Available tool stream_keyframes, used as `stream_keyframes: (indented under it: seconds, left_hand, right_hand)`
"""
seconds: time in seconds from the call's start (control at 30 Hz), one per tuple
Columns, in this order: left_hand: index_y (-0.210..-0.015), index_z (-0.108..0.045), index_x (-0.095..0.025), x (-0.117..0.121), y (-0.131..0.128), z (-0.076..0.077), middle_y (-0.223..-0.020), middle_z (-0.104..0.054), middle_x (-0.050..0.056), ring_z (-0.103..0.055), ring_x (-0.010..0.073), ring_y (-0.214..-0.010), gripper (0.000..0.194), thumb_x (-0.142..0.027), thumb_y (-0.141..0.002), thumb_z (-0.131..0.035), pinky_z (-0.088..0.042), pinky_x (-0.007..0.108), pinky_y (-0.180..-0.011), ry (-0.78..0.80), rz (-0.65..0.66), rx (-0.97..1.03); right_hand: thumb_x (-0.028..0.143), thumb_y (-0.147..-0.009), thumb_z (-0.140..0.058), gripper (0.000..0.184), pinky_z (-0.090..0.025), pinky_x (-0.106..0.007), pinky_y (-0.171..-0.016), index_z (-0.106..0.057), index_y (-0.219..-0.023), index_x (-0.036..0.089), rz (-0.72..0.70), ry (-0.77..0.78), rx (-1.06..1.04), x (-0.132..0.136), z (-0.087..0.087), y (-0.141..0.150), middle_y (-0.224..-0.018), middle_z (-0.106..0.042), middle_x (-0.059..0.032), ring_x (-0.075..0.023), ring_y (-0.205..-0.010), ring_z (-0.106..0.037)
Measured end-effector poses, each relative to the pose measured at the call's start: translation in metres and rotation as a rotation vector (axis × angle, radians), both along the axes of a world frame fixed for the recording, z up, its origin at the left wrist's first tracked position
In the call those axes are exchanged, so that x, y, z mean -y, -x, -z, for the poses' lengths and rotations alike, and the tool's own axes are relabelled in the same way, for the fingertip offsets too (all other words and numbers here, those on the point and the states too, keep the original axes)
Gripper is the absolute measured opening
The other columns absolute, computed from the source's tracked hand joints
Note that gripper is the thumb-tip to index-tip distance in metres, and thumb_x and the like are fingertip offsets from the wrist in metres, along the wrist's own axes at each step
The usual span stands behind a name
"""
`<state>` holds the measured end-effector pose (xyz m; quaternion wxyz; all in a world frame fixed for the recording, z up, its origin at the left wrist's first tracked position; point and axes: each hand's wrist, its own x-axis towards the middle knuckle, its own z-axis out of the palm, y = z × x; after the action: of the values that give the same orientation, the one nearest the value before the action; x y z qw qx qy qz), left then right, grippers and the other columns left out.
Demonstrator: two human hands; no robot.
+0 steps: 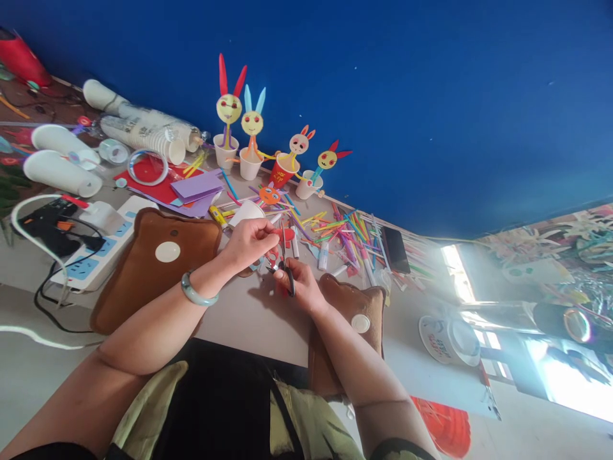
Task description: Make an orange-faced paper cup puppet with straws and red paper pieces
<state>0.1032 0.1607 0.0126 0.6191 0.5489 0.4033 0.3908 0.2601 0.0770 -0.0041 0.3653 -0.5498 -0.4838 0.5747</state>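
Observation:
My left hand [251, 243], with a bangle at its wrist, pinches a small piece of red paper [288, 234]. Black-handled scissors [290, 281] are in my right hand [305, 287], their blades pointing up beside the paper. Whether the blades touch the paper I cannot tell. Just behind my hands lie an orange paper animal face [269, 194] and a white paper cup [247, 213] on its side. A glue stick [324, 255] lies to the right of the scissors. Some red bits between my hands are too small to make out.
Paper cups with rabbit-faced figures [252, 122] stand along the blue wall. Coloured sticks [354, 233] are scattered near a phone [396, 249]. Brown plush pads [156, 275] flank my arms. Left are a power strip [129, 214], purple paper [197, 186] and stacked cups [143, 135]; a bucket [433, 338] is right.

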Motion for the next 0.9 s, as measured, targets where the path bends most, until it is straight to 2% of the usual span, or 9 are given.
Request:
stream_keyframes:
  seconds: [0.6, 0.9]
  left_hand:
    - [-0.068, -0.061, -0.018, 0.0008, 0.0005, 0.0027, -0.055, -0.067, -0.001, -0.060, 0.0107, -0.049, 0.008, -0.023, -0.073, -0.064, -0.048, 0.020, -0.050, 0.021, 0.020, 0.012]
    - [-0.067, -0.062, -0.017, 0.0014, -0.0003, -0.0014, -0.054, -0.067, -0.001, -0.059, 0.0106, -0.047, 0.007, -0.023, -0.070, -0.064, -0.048, 0.020, -0.049, 0.053, -0.003, 0.011]
  right_hand:
    - [0.070, -0.070, -0.075, 0.056, -0.034, -0.025, -0.046, -0.046, -0.068, 0.022, -0.002, -0.014, -0.008, 0.0005, 0.0032, -0.0009, -0.049, -0.061, 0.0024, -0.0111, -0.043, -0.049]
    - [0.071, -0.069, -0.076, 0.057, -0.033, -0.025, -0.046, -0.047, -0.066, 0.023, 0.009, 0.004, 0.003, 0.0001, 0.0015, 0.0000, -0.048, -0.058, 0.0036, -0.0114, -0.042, -0.049]
